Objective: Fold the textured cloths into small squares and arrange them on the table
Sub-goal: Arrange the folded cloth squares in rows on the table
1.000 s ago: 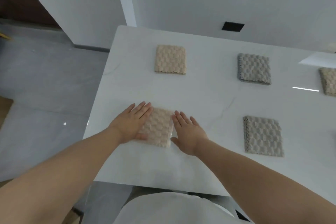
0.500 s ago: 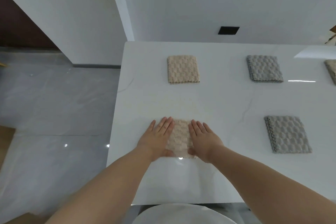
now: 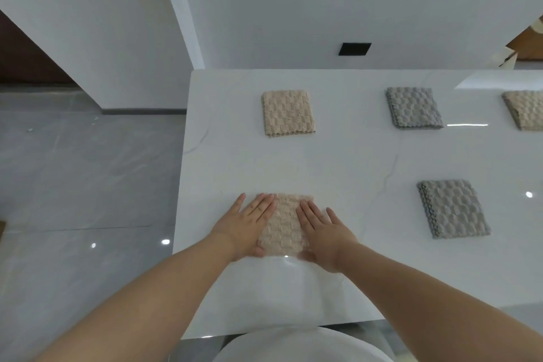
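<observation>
At the near-left part of the glossy white stone-look bench (image 3: 352, 161), a folded beige waffle-textured cloth square (image 3: 283, 229) is lying flat with both hands resting on it.

Obs. 1: the left hand (image 3: 248, 229) is pressing palm-down on the cloth's left portion. Its fingers are lying straight and close together, and its grip is sitting open, curling round nothing.

Obs. 2: the right hand (image 3: 323, 235) is pressing palm-down on the cloth's right portion. Its fingers are lying straight and slightly fanned, the outermost reaching past the cloth edge onto the bench. Its grip is likewise sitting open. A strip of cloth is showing between the two hands.

Obs. 3: four other folded squares are lying on the bench, all apart from one another.
- A second beige textured square (image 3: 288, 112) is sitting in the far row, directly beyond the pressed one.
- A grey textured square (image 3: 414, 107) is sitting to its right.
- A third beige square (image 3: 526, 109) is being cut off by the right frame edge.
- A second grey textured square (image 3: 454, 208) is lying in the near row, well apart from the right hand.

Beyond the bench, a small black rectangular plate (image 3: 355, 49) is showing on the white wall (image 3: 293, 9).
</observation>
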A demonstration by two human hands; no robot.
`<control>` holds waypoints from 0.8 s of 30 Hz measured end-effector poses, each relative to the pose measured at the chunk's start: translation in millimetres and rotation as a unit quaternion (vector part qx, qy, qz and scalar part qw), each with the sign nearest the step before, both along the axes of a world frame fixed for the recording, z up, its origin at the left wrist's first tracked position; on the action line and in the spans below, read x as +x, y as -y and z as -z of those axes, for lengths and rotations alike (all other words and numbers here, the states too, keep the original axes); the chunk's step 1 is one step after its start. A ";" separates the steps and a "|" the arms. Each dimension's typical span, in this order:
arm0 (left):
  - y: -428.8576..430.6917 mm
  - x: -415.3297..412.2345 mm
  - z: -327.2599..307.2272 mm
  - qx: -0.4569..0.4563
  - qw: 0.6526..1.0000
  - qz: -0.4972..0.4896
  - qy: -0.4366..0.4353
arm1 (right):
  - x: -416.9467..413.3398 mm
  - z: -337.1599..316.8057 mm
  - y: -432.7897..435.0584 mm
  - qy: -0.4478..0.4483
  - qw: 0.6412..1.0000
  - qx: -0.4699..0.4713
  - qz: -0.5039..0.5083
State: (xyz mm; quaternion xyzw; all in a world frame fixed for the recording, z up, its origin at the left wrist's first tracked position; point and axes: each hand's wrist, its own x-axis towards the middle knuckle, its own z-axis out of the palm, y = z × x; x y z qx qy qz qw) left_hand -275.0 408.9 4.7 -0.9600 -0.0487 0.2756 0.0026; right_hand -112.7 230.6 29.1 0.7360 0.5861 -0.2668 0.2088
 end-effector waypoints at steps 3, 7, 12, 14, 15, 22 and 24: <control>-4.9 -7.5 6.7 -0.033 0.999 -0.018 0.000 | -1.3 4.4 4.3 0.013 1.000 -0.009 0.007; -10.6 -2.1 -5.1 -0.076 0.997 -0.013 -0.009 | 4.6 -7.0 3.4 -0.027 0.999 -0.034 0.008; -39.3 13.4 -21.1 -0.088 0.988 -0.055 0.116 | 32.2 -25.7 -4.2 -0.060 0.996 0.037 0.045; -53.8 24.6 -24.7 -0.086 0.981 -0.111 0.137 | 48.2 -27.6 -13.8 -0.052 0.995 0.053 0.063; -61.6 32.3 -26.5 -0.085 0.977 -0.137 0.137 | 58.2 -27.4 -21.0 -0.045 0.995 0.058 0.068; -113.9 108.5 -33.5 -0.069 0.967 -0.196 0.147 | 132.3 -32.0 -102.0 -0.009 0.993 0.096 0.072; -125.3 134.9 -35.0 -0.064 0.964 -0.202 0.157 | 151.6 -32.2 -128.8 -0.007 0.991 0.112 0.069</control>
